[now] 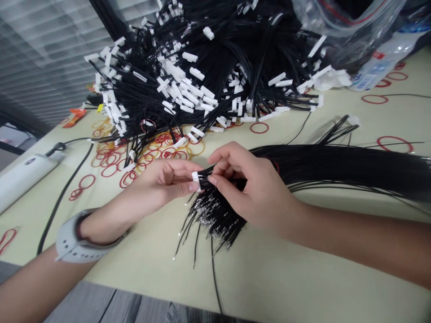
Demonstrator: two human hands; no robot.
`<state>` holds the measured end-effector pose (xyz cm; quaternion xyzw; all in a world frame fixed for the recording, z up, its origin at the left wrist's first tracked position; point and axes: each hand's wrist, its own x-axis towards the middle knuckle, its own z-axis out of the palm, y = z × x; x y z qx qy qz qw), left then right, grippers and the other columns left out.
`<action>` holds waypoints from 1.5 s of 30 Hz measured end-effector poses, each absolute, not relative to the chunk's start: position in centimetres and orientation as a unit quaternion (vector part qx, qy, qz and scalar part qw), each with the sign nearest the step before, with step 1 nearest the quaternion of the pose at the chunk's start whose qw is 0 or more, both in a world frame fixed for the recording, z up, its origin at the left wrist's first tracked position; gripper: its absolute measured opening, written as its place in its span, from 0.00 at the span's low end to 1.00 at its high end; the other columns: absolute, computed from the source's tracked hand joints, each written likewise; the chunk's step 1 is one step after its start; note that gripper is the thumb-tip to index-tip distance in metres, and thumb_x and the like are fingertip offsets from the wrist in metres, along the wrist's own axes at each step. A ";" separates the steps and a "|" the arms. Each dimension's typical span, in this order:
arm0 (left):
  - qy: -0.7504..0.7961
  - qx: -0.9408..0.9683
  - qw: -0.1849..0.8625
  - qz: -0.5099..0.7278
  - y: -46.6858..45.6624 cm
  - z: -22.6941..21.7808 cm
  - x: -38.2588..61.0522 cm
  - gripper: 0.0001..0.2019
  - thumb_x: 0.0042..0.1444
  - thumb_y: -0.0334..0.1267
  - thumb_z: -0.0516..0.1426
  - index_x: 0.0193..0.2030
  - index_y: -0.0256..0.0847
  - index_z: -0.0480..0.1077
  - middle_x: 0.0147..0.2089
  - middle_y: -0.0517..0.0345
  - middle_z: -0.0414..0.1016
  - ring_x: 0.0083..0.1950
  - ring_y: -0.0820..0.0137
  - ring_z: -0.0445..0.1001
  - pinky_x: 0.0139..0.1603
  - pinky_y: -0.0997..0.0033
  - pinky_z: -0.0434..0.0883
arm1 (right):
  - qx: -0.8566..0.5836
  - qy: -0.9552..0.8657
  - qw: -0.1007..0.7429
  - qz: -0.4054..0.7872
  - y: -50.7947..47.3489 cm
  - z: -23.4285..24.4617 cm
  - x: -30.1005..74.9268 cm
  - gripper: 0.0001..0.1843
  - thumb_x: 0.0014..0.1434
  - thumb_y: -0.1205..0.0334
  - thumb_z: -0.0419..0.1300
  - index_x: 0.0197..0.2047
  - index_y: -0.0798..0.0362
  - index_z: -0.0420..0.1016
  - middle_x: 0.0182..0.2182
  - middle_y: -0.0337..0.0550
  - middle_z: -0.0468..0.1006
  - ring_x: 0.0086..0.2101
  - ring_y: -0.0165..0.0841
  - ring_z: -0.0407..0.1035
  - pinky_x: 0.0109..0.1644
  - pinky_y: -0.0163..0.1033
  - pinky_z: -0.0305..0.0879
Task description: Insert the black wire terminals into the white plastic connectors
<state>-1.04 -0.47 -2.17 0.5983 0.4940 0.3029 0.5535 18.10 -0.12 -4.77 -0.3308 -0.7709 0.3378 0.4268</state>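
Observation:
Between the thumb and fingers of my left hand [168, 181] is a small white connector housing [195, 178], held just above the table. Black wires run from the housing toward my right hand [251, 184]. The right thumb and index finger pinch a thin black wire close behind the housing; the fingertips partly hide it. Under the right hand lies a thick bundle of black wires [343, 168], stretching off to the right. Its near ends, tipped with small shiny metal terminals [210, 213], fan out below both hands.
A large heap of black cables with white connectors [188, 89] covers the back. Red and yellow rubber bands [111, 154] lie scattered at left centre. A plastic bottle [380, 63] and a clear bag [357, 27] are at back right. A white power strip [28, 177] lies at left.

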 end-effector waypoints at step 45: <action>0.488 0.587 0.579 0.285 -0.7 -1.9 -0.9 0.09 0.51 0.30 0.62 0.39 0.42 0.76 0.34 0.63 0.79 0.33 0.81 0.74 0.34 0.86 0.69 | -0.339 -0.762 0.404 0.375 0.0 -4.6 18.2 0.12 0.55 0.73 0.53 0.40 0.51 0.56 0.25 0.31 0.67 0.25 0.23 0.63 0.29 0.31 0.56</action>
